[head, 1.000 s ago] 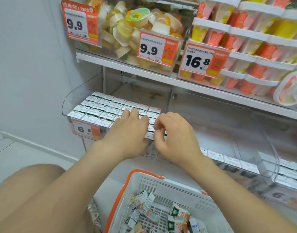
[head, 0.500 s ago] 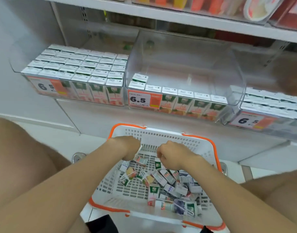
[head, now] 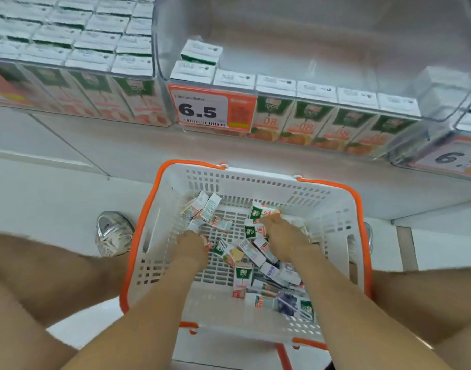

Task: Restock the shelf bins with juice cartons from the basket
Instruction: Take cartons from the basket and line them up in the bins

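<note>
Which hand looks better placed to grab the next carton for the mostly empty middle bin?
Right, probably. The right hand lies amid the thickest cartons, under the bare stretch of the middle bin. The left hand sits at the pile's sparser edge.

A single wide-angle view comes from the person's head and looks forward and steeply down. It sits close above the basket (head: pixel 255 182), which fills the near centre. Both forearms run in from the bottom edge to the left hand (head: pixel 191 245) and right hand (head: pixel 285 236) inside it. The shelf bins (head: pixel 322 44) cross the far top of the frame, seen from above and in front, with a price tag (head: pixel 211 109) facing the lens. Bare legs (head: pixel 42 276) frame the left and right edges, over the floor (head: pixel 55 198). The lens bows straight lines near the borders. Blur smears the hands, so finger detail is probably not readable.
</note>
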